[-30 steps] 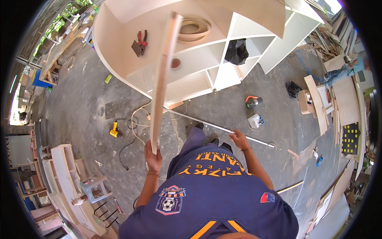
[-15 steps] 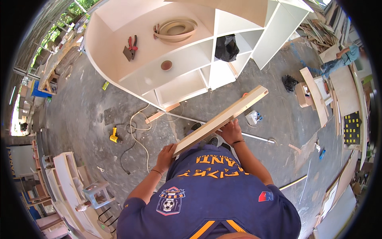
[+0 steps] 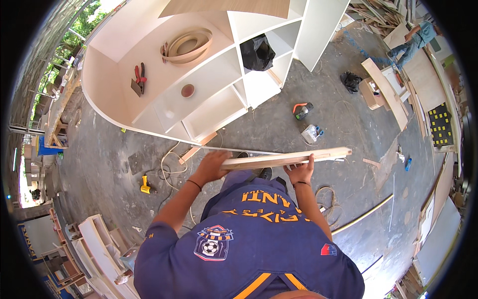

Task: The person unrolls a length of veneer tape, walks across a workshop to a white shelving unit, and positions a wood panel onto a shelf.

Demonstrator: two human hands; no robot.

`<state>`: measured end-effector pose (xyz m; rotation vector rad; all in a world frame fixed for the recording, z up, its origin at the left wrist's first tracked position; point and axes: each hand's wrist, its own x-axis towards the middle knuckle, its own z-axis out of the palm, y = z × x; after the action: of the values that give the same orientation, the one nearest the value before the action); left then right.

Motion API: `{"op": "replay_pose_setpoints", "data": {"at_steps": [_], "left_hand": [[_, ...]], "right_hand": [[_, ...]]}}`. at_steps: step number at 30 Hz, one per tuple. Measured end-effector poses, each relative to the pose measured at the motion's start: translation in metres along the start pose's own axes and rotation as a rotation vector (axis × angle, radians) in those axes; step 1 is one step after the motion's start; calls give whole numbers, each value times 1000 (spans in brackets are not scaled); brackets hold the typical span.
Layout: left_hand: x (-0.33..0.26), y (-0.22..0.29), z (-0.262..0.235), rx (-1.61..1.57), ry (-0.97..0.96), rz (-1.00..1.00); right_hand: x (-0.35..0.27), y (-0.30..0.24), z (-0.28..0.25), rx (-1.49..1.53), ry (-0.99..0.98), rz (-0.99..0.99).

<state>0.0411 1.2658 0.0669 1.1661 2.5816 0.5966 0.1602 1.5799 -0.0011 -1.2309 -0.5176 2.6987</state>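
A long, pale wooden board [image 3: 284, 158] is held out in front of my body, nearly level from left to right. My left hand [image 3: 213, 167] is closed around its left end. Farther right, my right hand [image 3: 300, 172] grips it from below, with fingertips showing at its near edge. Beyond the board stands a large white cabinet [image 3: 164, 107] with a curved left end. On its surfaces lie red-handled pliers [image 3: 141, 74], a coil of edging strip [image 3: 188, 46] and a small round reddish dish [image 3: 187, 90]. A black plastic bag [image 3: 257, 53] sits in one compartment.
On the grey floor lie a yellow heat gun or drill [image 3: 145, 185] with cords, a tool with an orange handle [image 3: 302, 110] and a small clear pack [image 3: 311, 133]. Boards [image 3: 386, 94] lean at the right, near another person [image 3: 416, 42]. Shelving pieces [image 3: 97, 239] stand lower left.
The board has swung from a steep diagonal to nearly level, its right end coming down and toward me. Both hands stay on it. My view has shifted, uncovering the orange-handled tool.
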Motion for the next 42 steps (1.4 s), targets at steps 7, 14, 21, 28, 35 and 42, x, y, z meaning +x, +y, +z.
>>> {"op": "replay_pose_setpoints", "data": {"at_steps": [7,14,21,28,35,42], "left_hand": [[81,-36,-41,25,176,-139],[162,-126,9,75,219,-318],[258,-208,40,-100,611,-231],[294,-179,-68,-1738,1212,310],[304,-307,-101,-1945,600,382],[267,-303,-133,-1810,1021,323]], "right_hand": [[41,2,-42,286,131,-107],[108,19,-88,375,268,-156],[217,65,-132,373,180,-207],[301,105,-171,295,13,-244],[386,105,-223,261,-354,-269],[370,94,-219,109,-339,-276]]}}
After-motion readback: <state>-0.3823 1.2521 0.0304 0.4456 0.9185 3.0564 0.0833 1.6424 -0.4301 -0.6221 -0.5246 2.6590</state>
